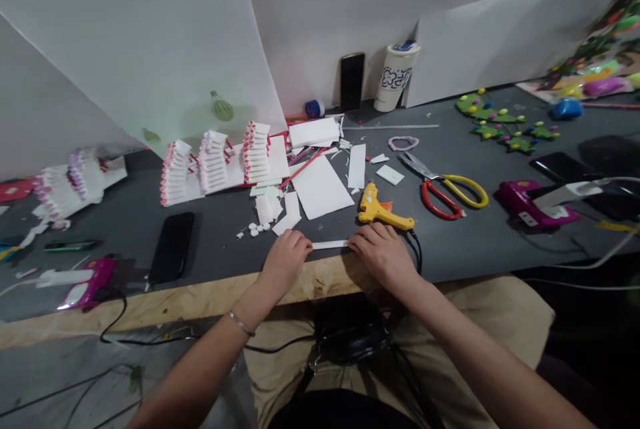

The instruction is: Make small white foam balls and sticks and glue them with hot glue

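Note:
Between my two hands a narrow white strip lies level near the table's front edge. My left hand has its fingers closed on the strip's left end. At the right end, my right hand grips the strip with bent fingers. Just behind my right hand rests a yellow glue gun. A white sheet lies behind the strip, with cut white pieces to its left. Small white round bits sit left of my left hand.
Scissors with red and yellow handles lie at the right. A black phone is at the left, below white fan-shaped pieces. A cup stands by the wall. Purple power sockets sit further right.

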The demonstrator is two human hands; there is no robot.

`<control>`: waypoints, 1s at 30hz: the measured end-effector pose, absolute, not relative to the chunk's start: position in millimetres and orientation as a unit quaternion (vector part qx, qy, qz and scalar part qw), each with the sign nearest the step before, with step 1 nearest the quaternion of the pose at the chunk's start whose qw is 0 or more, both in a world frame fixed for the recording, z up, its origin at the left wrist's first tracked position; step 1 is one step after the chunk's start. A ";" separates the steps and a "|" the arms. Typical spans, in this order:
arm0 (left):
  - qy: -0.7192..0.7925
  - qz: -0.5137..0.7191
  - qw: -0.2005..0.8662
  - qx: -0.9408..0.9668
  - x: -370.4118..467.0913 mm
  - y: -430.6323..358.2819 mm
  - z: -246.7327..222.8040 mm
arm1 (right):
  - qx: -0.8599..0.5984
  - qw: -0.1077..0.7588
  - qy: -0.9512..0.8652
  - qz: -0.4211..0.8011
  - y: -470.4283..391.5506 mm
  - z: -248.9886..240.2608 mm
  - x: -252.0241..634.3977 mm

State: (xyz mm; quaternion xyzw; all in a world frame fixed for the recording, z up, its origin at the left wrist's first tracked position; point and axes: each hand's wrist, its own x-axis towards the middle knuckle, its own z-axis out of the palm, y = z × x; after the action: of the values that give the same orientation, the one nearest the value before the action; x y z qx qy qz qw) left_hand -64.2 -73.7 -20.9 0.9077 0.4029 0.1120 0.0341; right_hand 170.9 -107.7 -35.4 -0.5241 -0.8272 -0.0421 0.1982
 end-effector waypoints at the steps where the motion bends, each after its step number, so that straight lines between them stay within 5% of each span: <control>1: 0.408 0.107 0.021 0.906 -63.6 -74.2 -22.0 | -0.527 0.194 -0.826 -0.044 -107.8 -35.6 169.9; 19: 0.436 0.032 -0.047 0.898 -51.6 -73.1 -11.1 | -0.570 0.091 -0.815 -0.053 -96.3 -15.6 157.1; 30: 0.462 0.163 0.149 0.859 -63.7 -70.3 -25.6 | -0.603 0.141 -0.784 -0.042 -109.4 -24.6 156.9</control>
State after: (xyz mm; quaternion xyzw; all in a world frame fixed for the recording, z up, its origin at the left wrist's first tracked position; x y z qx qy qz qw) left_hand -63.7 -70.3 -25.6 0.8592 0.4616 0.1631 0.1487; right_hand 156.9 -109.4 -24.6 -0.6025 -0.7844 -0.0424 0.1413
